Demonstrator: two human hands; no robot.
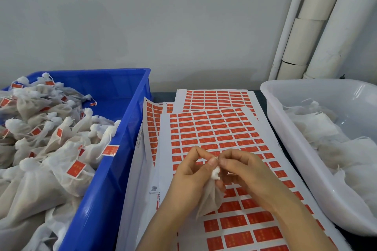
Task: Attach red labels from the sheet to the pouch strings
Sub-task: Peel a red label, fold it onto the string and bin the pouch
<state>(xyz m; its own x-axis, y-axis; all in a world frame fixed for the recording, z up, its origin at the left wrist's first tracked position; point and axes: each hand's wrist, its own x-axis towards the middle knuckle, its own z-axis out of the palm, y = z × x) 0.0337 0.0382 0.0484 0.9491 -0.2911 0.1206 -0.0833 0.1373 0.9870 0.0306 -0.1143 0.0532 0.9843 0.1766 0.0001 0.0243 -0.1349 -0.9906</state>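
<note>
A small white mesh pouch [210,195] hangs over the top sheet of red labels [216,130]. My left hand [189,171] grips the pouch around its gathered neck, thumb and forefinger raised to the string. My right hand [242,169] meets it from the right, fingertips pinching at the same spot on the pouch string. Whether a label sits between the fingertips cannot be seen. The sheet lies flat under both hands, with gaps where labels have been peeled off.
A blue crate [122,149] on the left holds several pouches with red labels on their strings. A white tub [289,128] on the right holds unlabelled pouches. More label sheets [151,120] are stacked underneath. White pipes [318,26] run up the wall at back right.
</note>
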